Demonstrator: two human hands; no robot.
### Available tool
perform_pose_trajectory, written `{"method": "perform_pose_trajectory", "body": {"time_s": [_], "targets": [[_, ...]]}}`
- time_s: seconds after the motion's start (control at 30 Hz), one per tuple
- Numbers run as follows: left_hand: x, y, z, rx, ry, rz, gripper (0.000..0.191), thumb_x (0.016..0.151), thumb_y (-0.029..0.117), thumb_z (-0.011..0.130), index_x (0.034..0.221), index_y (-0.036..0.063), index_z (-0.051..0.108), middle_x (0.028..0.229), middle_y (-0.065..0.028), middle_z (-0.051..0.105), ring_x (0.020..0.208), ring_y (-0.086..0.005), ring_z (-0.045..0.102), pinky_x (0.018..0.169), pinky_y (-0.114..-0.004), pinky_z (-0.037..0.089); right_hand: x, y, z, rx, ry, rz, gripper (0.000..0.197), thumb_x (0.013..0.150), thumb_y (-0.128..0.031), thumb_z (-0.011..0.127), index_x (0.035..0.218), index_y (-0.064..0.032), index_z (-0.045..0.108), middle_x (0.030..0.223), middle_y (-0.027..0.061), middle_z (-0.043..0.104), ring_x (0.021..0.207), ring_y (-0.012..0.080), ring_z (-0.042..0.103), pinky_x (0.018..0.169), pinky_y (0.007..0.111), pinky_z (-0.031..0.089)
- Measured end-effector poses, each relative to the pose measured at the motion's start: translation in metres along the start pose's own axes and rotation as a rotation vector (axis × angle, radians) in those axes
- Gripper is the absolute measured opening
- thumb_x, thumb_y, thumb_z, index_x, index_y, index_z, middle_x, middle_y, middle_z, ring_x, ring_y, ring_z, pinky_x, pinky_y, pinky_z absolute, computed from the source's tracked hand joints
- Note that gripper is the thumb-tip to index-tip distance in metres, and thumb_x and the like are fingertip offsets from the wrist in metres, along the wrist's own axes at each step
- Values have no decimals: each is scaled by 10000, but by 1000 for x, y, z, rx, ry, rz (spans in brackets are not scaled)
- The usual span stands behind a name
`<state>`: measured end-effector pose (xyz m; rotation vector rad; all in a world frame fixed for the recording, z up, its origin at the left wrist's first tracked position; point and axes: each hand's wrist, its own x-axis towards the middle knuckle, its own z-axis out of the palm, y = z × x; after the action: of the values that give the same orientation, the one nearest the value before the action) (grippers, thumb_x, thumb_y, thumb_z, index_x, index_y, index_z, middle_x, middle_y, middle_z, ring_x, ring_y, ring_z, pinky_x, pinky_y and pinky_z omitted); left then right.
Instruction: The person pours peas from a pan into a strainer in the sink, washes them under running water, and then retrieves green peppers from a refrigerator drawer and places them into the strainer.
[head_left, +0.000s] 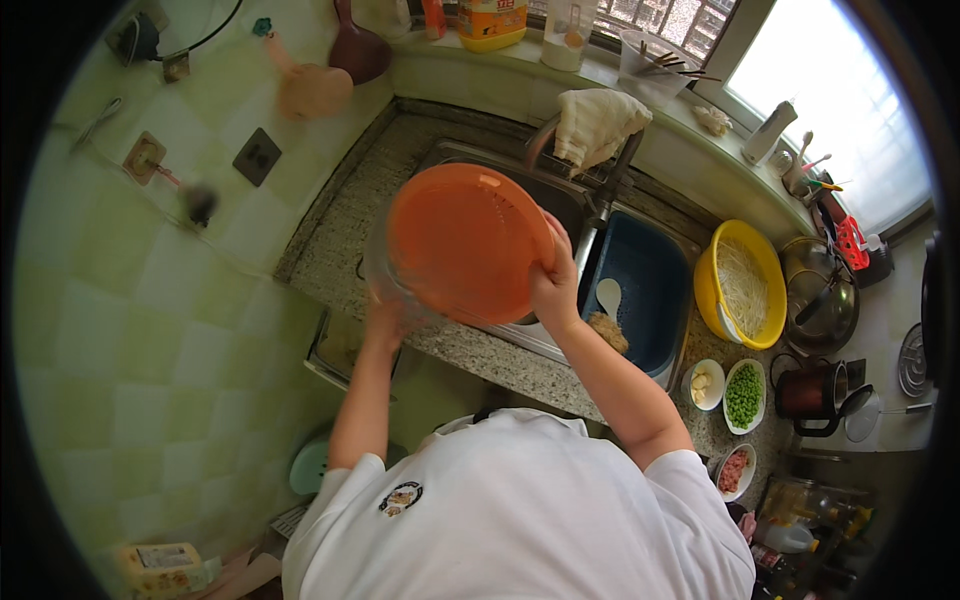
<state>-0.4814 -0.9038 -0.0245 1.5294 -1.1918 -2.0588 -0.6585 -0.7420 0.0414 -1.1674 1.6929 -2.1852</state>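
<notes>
An orange plastic basin (469, 247) is tilted above the left sink bowl (559, 199), with a row of small slots near its rim. My right hand (553, 281) grips the basin's right rim, thumb on the near side. At its left, partly behind it, shows a clear bowl (381, 259), blurred. My left hand (390, 321) holds the lower edge of that clear bowl; its fingers are blurred. Right of the basin, the other sink bowl contains a blue plastic tub (645, 277) with a white spoon (609, 296) and a brown scrubber (607, 331).
A cloth (600, 124) drapes over the faucet (596, 206). Counter right: a yellow basin (776, 300) of pale shreds, a lidded pan (821, 300), garlic cloves (701, 385), green peas (744, 396), minced meat (733, 471) and an electric kettle (810, 394). A tiled wall (180, 315) stands left.
</notes>
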Motion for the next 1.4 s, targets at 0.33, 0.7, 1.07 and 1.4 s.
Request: {"method": "perform_pose_trajectory", "body": {"time_s": [0.33,0.7,1.07,1.4], "targets": [[-57,-91,-80,-635,-381,31,486,859,400,387,1198,50,378,1165,-130,458,995,-246,519,782,-405,485,-54,90,43,-415,-414,552,739,763,-108,551,1340,-38,94,1316,213,271,1208,310,312,944,369,321],[-13,-99,-92,-634,-55,-200,316,755,99,533,1054,41,451,1022,-100,531,846,-236,579,611,-316,544,-88,70,26,-122,-497,596,677,805,-189,573,1323,-41,163,1196,184,440,1019,233,512,815,292,432],[-10,-75,-75,-875,152,-84,261,724,53,512,977,6,468,913,-104,561,764,-255,587,577,-304,542,-136,11,-91,5,-276,969,316,837,-164,525,1119,-26,488,1024,68,574,920,138,541,743,252,422],[-153,-165,-77,-930,326,69,257,722,82,518,974,58,477,904,-47,557,732,-166,578,565,-270,506,-6,-67,-52,956,-954,496,449,820,-239,515,1175,18,418,1104,186,513,1032,266,499,902,400,361]]}}
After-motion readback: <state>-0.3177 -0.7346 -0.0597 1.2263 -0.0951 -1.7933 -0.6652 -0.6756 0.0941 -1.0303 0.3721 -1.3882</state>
